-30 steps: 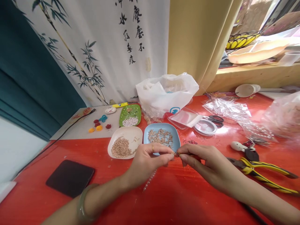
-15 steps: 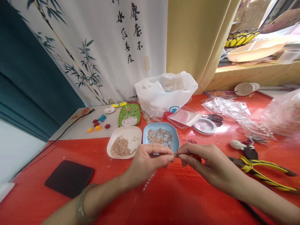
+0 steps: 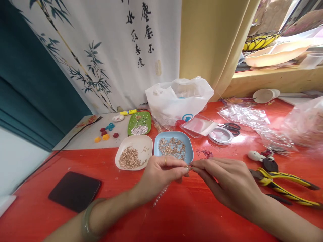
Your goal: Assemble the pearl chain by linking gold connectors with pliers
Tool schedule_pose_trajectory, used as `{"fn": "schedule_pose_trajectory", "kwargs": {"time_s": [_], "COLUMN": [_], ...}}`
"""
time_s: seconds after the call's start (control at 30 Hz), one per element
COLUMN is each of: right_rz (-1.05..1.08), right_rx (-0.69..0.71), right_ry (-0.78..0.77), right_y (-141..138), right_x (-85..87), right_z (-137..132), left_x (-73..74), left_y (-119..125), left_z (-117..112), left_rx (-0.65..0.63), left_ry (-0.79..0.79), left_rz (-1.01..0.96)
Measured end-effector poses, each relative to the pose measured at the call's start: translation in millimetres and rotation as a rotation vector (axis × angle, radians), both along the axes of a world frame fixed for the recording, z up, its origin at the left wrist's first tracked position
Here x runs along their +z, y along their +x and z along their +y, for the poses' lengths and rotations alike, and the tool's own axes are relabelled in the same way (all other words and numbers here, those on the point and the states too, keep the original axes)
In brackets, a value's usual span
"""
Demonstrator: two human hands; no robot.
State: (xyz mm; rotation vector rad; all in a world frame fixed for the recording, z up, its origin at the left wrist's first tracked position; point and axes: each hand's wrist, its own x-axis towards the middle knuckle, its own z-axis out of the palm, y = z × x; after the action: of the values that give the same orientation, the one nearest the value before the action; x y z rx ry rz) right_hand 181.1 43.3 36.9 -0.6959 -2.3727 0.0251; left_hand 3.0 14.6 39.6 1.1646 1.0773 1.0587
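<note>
My left hand [image 3: 161, 173] is closed in a pinch, a ring on one finger and a bangle at the wrist. From beneath it a thin beaded strand [image 3: 160, 196] trails toward the table; its upper part is hidden by the hand. A tiny gold-coloured piece [image 3: 188, 167] shows at the fingertips. Meeting it there, my right hand [image 3: 224, 181] also pinches, but what it grips is too small to make out. Just behind the hands, a blue tray [image 3: 189, 148] carries gold-coloured beaded pieces, and a cream tray [image 3: 148, 143] has many small gold beads.
Yellow-black pliers [image 3: 285, 174] lie at right, near scissors [image 3: 231, 127] and a white spool [image 3: 220, 135]. A green tray [image 3: 131, 122] of pale beads stands behind the cream one. A dark flat pad [image 3: 75, 191] lies left. A white plastic bag [image 3: 176, 97] stands at the back.
My right hand has turned over, its back now more upward and fingers flatter at the pinch. My left hand stays almost in place.
</note>
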Motion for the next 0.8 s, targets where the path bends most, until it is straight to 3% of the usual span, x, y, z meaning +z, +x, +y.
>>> {"fn": "schedule_pose_trajectory", "kwargs": {"time_s": [0.2,0.27,0.43,0.63,0.8], "right_rz": [-0.070,-0.066,-0.001,-0.066,-0.119], "right_rx": [0.012,-0.011,-0.099,-0.041,0.039], "right_ry": [0.484,0.450,0.106,0.320,0.442], "right_y": [7,6,-1,6,11], "right_x": [-7.9,-7.5,-2.8,-3.3,-5.7], "right_z": [-4,-4,0,3,6], "left_x": [-1.2,-1.7,-1.6,-1.8,-1.1], "left_y": [2,1,0,0,0], "left_z": [-4,-4,-1,0,-1], "left_rx": [-0.006,-0.016,0.023,-0.031,0.002], "left_ry": [-0.143,-0.170,-0.258,-0.361,-0.439], "left_rz": [-0.099,-0.141,-0.318,-0.456,-0.501]}}
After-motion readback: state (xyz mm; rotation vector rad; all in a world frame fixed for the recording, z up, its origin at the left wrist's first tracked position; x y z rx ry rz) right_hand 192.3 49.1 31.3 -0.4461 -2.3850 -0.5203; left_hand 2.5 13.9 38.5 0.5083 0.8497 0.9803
